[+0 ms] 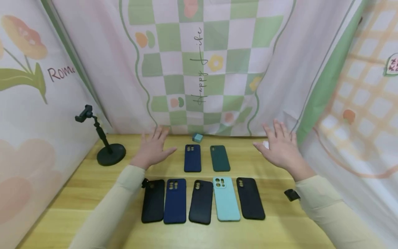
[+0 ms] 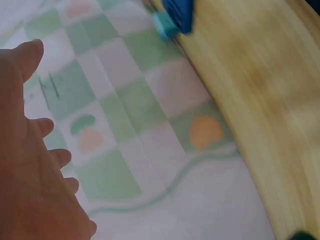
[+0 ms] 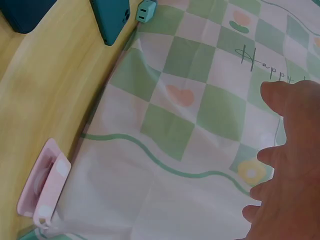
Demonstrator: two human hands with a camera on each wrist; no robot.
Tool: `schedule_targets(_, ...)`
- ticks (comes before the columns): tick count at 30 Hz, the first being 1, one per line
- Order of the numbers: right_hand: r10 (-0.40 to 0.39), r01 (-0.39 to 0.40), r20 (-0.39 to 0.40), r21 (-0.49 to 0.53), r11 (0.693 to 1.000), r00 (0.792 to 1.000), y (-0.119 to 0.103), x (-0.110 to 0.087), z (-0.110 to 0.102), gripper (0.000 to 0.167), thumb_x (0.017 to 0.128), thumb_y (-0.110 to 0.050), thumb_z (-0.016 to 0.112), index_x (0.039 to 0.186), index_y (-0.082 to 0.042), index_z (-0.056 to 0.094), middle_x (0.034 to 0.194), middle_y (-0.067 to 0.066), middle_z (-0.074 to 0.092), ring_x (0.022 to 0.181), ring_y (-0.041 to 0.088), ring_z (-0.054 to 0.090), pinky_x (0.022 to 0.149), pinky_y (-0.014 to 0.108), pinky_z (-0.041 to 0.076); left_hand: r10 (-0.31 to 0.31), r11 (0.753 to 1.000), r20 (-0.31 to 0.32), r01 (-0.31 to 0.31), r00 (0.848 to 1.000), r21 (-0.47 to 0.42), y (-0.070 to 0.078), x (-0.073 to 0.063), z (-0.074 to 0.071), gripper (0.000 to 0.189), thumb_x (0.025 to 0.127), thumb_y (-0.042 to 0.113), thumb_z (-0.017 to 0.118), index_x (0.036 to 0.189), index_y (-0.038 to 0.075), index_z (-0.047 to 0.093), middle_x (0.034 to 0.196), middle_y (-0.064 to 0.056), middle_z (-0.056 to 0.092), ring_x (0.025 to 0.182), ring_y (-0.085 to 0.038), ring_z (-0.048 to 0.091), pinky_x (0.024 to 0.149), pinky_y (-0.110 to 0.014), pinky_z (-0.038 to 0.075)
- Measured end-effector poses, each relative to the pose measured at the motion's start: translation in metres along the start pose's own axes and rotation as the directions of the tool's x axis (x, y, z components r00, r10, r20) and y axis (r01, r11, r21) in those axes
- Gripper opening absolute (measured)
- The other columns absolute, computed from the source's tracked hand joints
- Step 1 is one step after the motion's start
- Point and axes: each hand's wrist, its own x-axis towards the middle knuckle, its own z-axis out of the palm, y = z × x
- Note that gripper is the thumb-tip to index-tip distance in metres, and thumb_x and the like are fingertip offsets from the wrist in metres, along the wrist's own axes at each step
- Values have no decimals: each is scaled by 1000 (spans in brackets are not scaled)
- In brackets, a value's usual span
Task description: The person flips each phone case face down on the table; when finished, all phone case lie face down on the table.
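Observation:
My left hand (image 1: pixel 152 148) is held over the back left of the table, fingers spread, holding nothing. On the other side my right hand (image 1: pixel 281 148) is raised likewise with its palm empty. Between them lie a navy phone case (image 1: pixel 192 158) and a dark green phone case (image 1: pixel 220 158). A front row holds a black case (image 1: pixel 153 201), a larger navy case (image 1: pixel 175 201), a second black case (image 1: pixel 201 202), a light blue case (image 1: pixel 227 202) and another black case (image 1: pixel 250 199). All lie flat, camera cutouts toward the back.
A small teal block with slots (image 3: pixel 146 11) sits at the table's back edge. A black phone stand (image 1: pixel 111 154) rises at the left. Near the right hand lies a pink object with a strap (image 3: pixel 45 182). Patterned curtains (image 1: pixel 217 69) border the wooden table (image 1: pixel 267 235).

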Motion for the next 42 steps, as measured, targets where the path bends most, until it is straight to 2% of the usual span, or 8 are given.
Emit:
schedule_targets(7,19,-17,-16,82,996,1000,5,-11,-3,84,98,-61,39,157,-6,15,160,26,-8,142,52,-5,104,72,-7,112,988,3,-111,994,-103,55,21,2,83,94,70,36,158,21,16,163,-8,14,149,-32,3,111,-64,-3)
schedule_targets(12,16,-11,-42,136,991,999,10,-23,-1,80,99,-51,48,153,0,21,157,33,-1,138,59,5,105,73,4,222,969,41,-216,974,-118,100,33,14,74,97,60,46,157,23,23,158,-4,29,146,-29,20,112,-63,7)
schedule_targets(17,13,2,-66,212,977,998,16,-43,8,73,98,-43,57,148,3,30,156,35,0,132,65,9,96,78,14,322,937,155,-291,934,-195,143,40,33,65,99,52,50,154,24,30,154,-1,37,142,-23,31,112,-62,13)
schedule_targets(22,6,4,-36,268,963,999,19,-64,24,71,98,-40,59,146,5,33,151,41,8,129,68,13,94,80,16,406,898,228,-341,885,-277,166,42,52,56,100,49,49,149,22,41,146,4,47,135,-17,42,111,-48,29)
schedule_targets(26,-8,7,1,319,948,1000,17,-79,36,70,98,-38,59,145,6,34,147,42,19,128,67,17,96,77,16,444,866,271,-332,854,-373,168,36,60,52,101,47,49,145,19,46,143,3,50,129,-15,48,103,-35,41)
schedule_targets(30,2,-27,67,386,922,998,14,-91,44,70,99,-39,58,146,6,33,145,38,28,127,59,28,96,73,25,456,830,287,-287,842,-478,159,23,60,52,102,46,48,144,15,49,140,-2,54,125,-16,52,98,-32,44)
schedule_targets(36,5,-100,196,481,871,981,1,-94,55,69,99,-44,55,148,0,35,146,33,33,125,52,39,90,64,42,443,809,287,-240,850,-537,126,-9,48,48,101,46,50,138,15,54,129,-4,62,114,-12,57,92,-32,48)
schedule_targets(42,0,-143,264,522,841,965,-12,-87,62,70,99,-49,53,149,-4,35,147,31,34,126,50,41,88,57,47,336,817,296,-120,894,-564,79,-41,40,46,101,45,52,136,17,55,119,2,64,104,-8,60,85,-31,51)
